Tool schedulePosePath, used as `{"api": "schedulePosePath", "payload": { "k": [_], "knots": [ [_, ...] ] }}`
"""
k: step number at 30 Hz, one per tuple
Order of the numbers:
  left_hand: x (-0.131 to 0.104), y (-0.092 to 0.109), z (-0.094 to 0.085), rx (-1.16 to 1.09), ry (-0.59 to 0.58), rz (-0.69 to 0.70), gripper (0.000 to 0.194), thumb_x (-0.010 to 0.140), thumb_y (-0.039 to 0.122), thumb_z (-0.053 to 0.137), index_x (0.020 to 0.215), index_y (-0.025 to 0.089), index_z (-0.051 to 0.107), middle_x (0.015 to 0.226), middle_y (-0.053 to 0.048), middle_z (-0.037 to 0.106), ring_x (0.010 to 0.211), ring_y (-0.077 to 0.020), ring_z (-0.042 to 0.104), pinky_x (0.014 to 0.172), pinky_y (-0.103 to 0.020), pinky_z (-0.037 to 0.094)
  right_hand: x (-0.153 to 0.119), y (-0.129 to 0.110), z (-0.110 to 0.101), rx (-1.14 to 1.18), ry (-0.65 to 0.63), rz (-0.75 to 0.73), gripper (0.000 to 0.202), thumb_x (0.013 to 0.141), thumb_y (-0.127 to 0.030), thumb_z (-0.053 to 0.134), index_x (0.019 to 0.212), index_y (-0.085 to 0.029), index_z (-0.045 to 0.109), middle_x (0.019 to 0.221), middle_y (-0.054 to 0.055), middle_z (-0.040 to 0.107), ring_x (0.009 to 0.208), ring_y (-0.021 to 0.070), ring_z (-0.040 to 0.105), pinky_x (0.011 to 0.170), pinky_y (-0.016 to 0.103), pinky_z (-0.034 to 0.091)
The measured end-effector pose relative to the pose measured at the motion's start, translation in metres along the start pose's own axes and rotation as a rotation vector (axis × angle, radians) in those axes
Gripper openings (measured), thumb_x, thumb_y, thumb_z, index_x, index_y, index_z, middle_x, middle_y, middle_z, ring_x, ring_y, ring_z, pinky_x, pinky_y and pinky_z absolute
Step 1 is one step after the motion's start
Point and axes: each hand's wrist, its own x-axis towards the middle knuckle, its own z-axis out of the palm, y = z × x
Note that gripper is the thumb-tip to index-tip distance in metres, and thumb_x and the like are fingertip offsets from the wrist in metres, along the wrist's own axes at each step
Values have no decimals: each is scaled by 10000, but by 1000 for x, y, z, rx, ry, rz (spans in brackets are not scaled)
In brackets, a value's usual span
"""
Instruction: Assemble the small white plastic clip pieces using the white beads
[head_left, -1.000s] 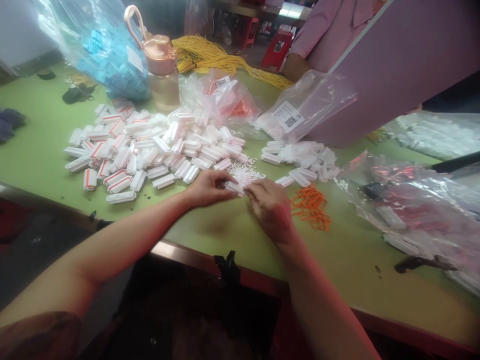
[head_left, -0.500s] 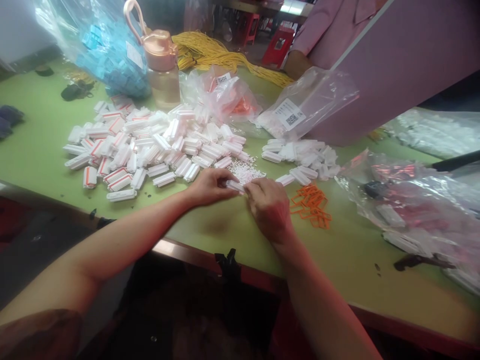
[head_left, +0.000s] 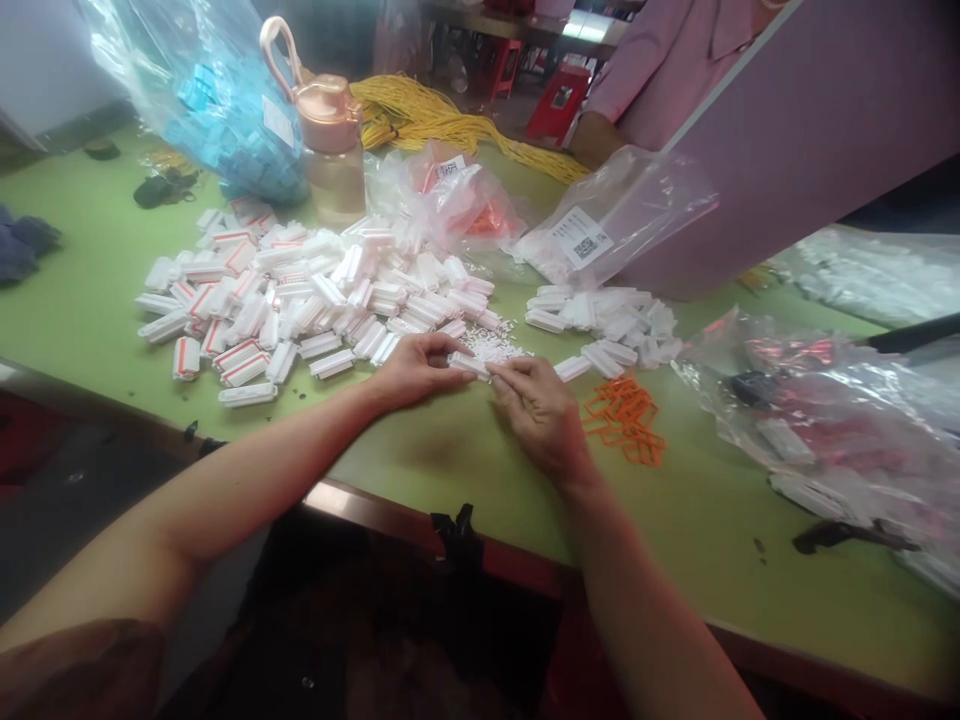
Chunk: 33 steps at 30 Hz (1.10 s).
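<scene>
Between my two hands is a white plastic connector housing (head_left: pixel 469 366), low over the green table. My left hand (head_left: pixel 418 372) is closed around its left end, thumb and fingers pinching it. At the housing's right end, my right hand (head_left: pixel 541 405) has thumb and forefinger pressed together; whatever tiny piece may be in that pinch is too small to make out. Just behind the fingers lies a small heap of tiny white pins (head_left: pixel 495 343). A big pile of white housings (head_left: pixel 300 290), some with orange strips, spreads to the left. Orange rectangular frames (head_left: pixel 626 420) lie right of my right hand.
A smaller group of white housings (head_left: pixel 600 318) lies behind the orange frames. Farther back stand a drink bottle (head_left: pixel 334 160), a bag of blue parts (head_left: pixel 232 130), labelled plastic bags (head_left: pixel 592 235) and yellow cables (head_left: pixel 427 115). More bagged parts (head_left: pixel 825 410) lie at right. A person sits across the table.
The white housing now shows more of its length between my fingers, and my right fingertips have shifted slightly against its end. The whole view has moved a little.
</scene>
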Motion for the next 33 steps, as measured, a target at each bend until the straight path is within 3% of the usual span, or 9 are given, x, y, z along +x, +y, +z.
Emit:
{"api": "schedulePosePath", "payload": {
  "k": [4, 10, 16, 18, 23, 26, 29, 33],
  "knots": [
    [0, 2, 1, -19, 12, -14, 495, 579, 358, 857, 967, 113, 672, 659, -13, 680, 548, -89, 607, 527, -199, 465, 0, 1, -2, 51, 69, 50, 297, 961, -303, 479, 1166, -247, 687, 1025, 81, 671, 977, 207, 630, 855, 387, 516],
    [-1, 2, 1, -6, 46, 16, 462, 548, 340, 870, 918, 132, 690, 735, -21, 713, 617, -98, 638, 595, -223, 511, 1, -1, 4, -178, -3, -98, 301, 957, -282, 471, 1153, -231, 694, 1021, 105, 690, 957, 232, 605, 848, 404, 481],
    [-4, 5, 0, 121, 98, -18, 297, 571, 329, 842, 829, 246, 720, 457, 74, 554, 374, -59, 424, 358, -210, 336, 0, -7, 15, -312, -89, -3, 350, 989, -333, 403, 1151, -210, 688, 1102, 96, 681, 990, 218, 564, 866, 379, 425],
    [-2, 4, -1, 164, 134, 14, 293, 576, 318, 839, 838, 255, 725, 446, 80, 541, 366, -56, 408, 350, -207, 322, 1, -4, 18, -229, -69, 32, 389, 1000, -376, 372, 1180, -216, 677, 1116, 88, 679, 1019, 206, 569, 897, 364, 434],
    [3, 7, -2, 109, 221, 165, 321, 562, 305, 854, 849, 233, 730, 666, 37, 696, 569, -117, 611, 535, -258, 516, 6, 10, 12, 59, 65, 170, 415, 1017, -356, 305, 1321, -278, 578, 1283, 57, 635, 1201, 159, 561, 1037, 350, 441],
    [4, 12, -3, 59, 265, 228, 283, 592, 303, 845, 837, 239, 718, 740, 35, 726, 665, -115, 656, 681, -274, 563, 11, 18, 11, -41, -45, 134, 413, 996, -361, 367, 1330, -244, 579, 1405, 101, 557, 1305, 215, 492, 1111, 443, 385],
    [4, 15, -5, -58, 237, 278, 381, 565, 332, 864, 875, 185, 698, 821, -1, 748, 731, -130, 683, 776, -286, 571, 16, 23, 20, -137, -214, 55, 455, 984, -374, 401, 1385, -200, 528, 1520, 144, 417, 1406, 262, 381, 1138, 498, 345],
    [5, 14, -7, -99, 217, 340, 471, 546, 371, 873, 901, 119, 692, 780, -40, 738, 694, -135, 683, 738, -289, 576, 10, 22, 30, -214, -358, 20, 487, 960, -381, 464, 1414, -207, 493, 1546, 133, 378, 1455, 282, 296, 1162, 539, 287]
  ]
}}
